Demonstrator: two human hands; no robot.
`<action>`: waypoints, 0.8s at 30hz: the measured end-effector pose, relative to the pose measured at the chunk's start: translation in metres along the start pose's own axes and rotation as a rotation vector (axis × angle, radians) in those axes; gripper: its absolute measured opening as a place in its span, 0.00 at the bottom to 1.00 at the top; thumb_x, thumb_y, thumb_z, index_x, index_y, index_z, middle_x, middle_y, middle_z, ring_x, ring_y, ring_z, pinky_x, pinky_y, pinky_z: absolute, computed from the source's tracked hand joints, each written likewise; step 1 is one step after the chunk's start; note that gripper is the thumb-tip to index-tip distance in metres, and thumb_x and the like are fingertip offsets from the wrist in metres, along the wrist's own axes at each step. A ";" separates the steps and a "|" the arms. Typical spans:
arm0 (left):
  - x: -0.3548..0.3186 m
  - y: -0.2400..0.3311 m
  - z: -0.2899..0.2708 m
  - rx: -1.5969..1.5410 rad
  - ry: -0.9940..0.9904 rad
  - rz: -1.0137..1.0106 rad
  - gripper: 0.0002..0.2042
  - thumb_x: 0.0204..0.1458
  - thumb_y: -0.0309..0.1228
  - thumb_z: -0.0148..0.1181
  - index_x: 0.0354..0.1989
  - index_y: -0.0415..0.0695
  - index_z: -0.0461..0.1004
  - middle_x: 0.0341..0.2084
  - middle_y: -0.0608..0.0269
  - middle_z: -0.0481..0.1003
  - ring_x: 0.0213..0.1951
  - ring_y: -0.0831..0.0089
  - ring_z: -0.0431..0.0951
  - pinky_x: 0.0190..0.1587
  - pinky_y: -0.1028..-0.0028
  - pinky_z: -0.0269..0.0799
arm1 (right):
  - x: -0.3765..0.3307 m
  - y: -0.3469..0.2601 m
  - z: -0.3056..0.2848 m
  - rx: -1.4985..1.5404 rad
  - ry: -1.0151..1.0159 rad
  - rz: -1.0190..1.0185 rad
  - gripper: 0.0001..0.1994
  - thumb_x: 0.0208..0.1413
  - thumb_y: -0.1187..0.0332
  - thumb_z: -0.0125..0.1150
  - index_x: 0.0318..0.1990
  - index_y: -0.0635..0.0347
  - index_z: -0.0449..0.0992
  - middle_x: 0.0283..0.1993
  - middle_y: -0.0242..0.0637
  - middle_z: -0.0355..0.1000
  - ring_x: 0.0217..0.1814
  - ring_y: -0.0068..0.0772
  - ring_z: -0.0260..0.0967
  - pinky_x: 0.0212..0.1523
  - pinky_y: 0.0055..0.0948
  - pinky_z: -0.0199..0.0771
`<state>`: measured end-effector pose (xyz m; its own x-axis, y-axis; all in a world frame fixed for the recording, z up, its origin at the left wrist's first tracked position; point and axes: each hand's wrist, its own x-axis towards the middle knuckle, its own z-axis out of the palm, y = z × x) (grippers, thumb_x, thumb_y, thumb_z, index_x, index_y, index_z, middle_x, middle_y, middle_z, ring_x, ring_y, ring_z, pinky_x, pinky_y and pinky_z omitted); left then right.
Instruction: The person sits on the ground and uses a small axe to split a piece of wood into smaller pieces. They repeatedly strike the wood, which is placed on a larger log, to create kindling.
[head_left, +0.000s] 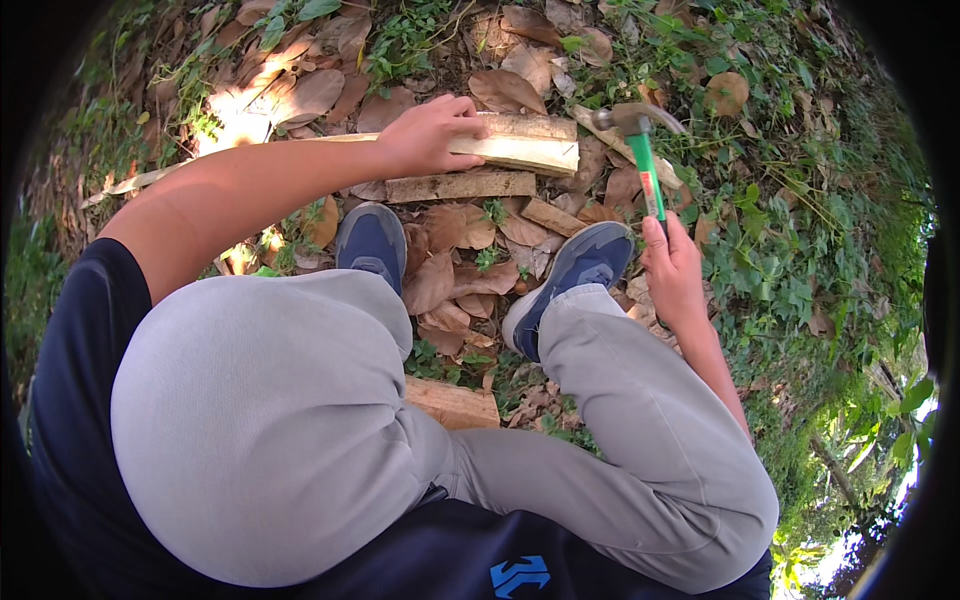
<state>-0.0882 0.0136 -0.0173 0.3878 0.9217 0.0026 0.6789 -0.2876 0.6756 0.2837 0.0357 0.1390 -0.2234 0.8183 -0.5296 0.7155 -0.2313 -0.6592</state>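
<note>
My right hand (672, 265) grips the handle of a claw hammer (645, 165) with a green shaft and a metal head. The hammer is raised just right of the end of a pale wooden strip (530, 153). Across that strip lies my left hand (432, 135), its fingers bent over the wood and holding it. A browner piece of wood (535, 126) runs along the strip's far side. Near the strip's right end is a thin dark mark, perhaps a nail, too small to tell.
A flat wooden board (460, 187) lies nearer to me, with a short wood piece (553, 215) to its right. Another strip (660, 172) lies behind the hammer. A wood block (455, 403) sits between my legs. Dry leaves (430, 283) and green plants (770, 250) cover the ground.
</note>
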 end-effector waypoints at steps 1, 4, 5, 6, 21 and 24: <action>0.002 0.001 -0.001 -0.005 0.001 0.006 0.17 0.51 0.41 0.74 0.47 0.50 0.82 0.45 0.63 0.74 0.50 0.60 0.76 0.49 0.61 0.77 | 0.003 0.000 -0.002 -0.088 -0.032 -0.013 0.18 0.75 0.55 0.52 0.39 0.62 0.70 0.22 0.36 0.64 0.24 0.23 0.59 0.27 0.30 0.61; 0.001 -0.002 0.001 -0.003 0.013 0.009 0.17 0.51 0.41 0.74 0.47 0.50 0.82 0.45 0.63 0.74 0.50 0.59 0.76 0.49 0.61 0.77 | 0.008 -0.012 -0.005 -0.276 -0.097 -0.062 0.17 0.75 0.55 0.53 0.41 0.63 0.71 0.22 0.42 0.63 0.23 0.29 0.57 0.27 0.34 0.61; 0.000 -0.003 0.001 -0.005 0.018 0.014 0.17 0.52 0.41 0.74 0.47 0.50 0.82 0.44 0.63 0.74 0.50 0.59 0.76 0.49 0.61 0.76 | 0.006 -0.018 -0.008 -0.263 -0.061 -0.071 0.17 0.75 0.55 0.53 0.41 0.63 0.71 0.22 0.42 0.63 0.23 0.31 0.58 0.27 0.35 0.61; -0.001 -0.003 0.002 -0.008 0.012 0.009 0.17 0.52 0.41 0.74 0.47 0.50 0.82 0.44 0.63 0.74 0.50 0.60 0.76 0.49 0.61 0.76 | 0.004 -0.023 -0.010 -0.250 -0.025 -0.080 0.17 0.75 0.55 0.53 0.42 0.63 0.72 0.22 0.42 0.64 0.22 0.33 0.58 0.26 0.36 0.61; -0.001 -0.001 0.001 -0.022 -0.004 0.000 0.15 0.54 0.43 0.72 0.44 0.51 0.79 0.46 0.66 0.74 0.50 0.61 0.75 0.50 0.61 0.77 | 0.005 -0.009 -0.003 -0.141 -0.017 -0.070 0.18 0.76 0.53 0.51 0.42 0.61 0.69 0.22 0.37 0.64 0.23 0.30 0.61 0.27 0.35 0.62; -0.005 -0.001 -0.002 -0.010 0.006 -0.013 0.15 0.54 0.42 0.72 0.45 0.51 0.80 0.45 0.66 0.74 0.50 0.61 0.75 0.50 0.61 0.77 | 0.011 -0.003 0.001 -0.338 -0.108 -0.089 0.17 0.75 0.55 0.52 0.43 0.62 0.70 0.22 0.43 0.66 0.22 0.37 0.62 0.27 0.37 0.63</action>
<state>-0.0918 0.0096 -0.0167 0.3754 0.9269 -0.0019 0.6776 -0.2731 0.6828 0.2785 0.0447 0.1344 -0.3506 0.7629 -0.5431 0.8642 0.0401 -0.5015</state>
